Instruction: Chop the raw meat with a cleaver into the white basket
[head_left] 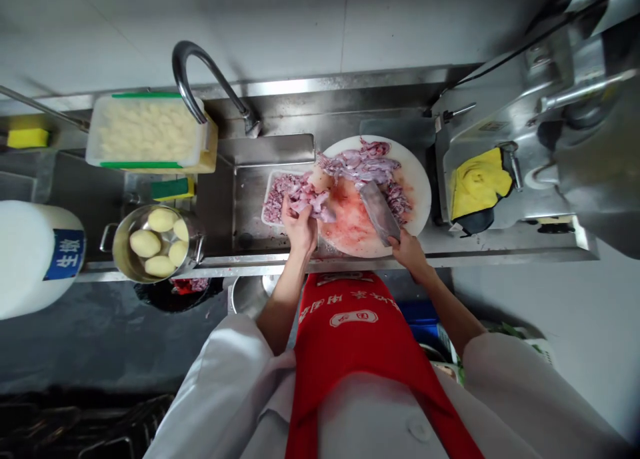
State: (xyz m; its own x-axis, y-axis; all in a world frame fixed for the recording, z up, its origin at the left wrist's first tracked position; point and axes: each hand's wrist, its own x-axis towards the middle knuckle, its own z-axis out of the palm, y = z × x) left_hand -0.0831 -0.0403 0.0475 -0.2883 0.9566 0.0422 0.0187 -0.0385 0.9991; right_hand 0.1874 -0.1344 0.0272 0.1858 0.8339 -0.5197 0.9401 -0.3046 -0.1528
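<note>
My left hand (300, 227) grips a piece of raw meat (320, 209) at the left edge of a round white cutting board (345, 243). Just beyond those fingers, a white tray (265, 205) of chopped raw meat (280, 195) sits over the sink. Closed around the handle of a cleaver (379, 212), my right hand (407, 249) is at the board's near right side. The broad blade lies over the board, beside a small heap of cut meat (399, 202). More raw meat (360, 164), pinkish purple, is piled at the board's far side. Red juice stains the board's middle.
A curved faucet (215, 79) arches over the sink (273, 149). To the left are a lidded container (150, 135), a pot (120, 235) of peeled potatoes (145, 243) and a white jug (30, 259). On the right stands a metal machine (525, 125) with a yellow cloth (477, 182).
</note>
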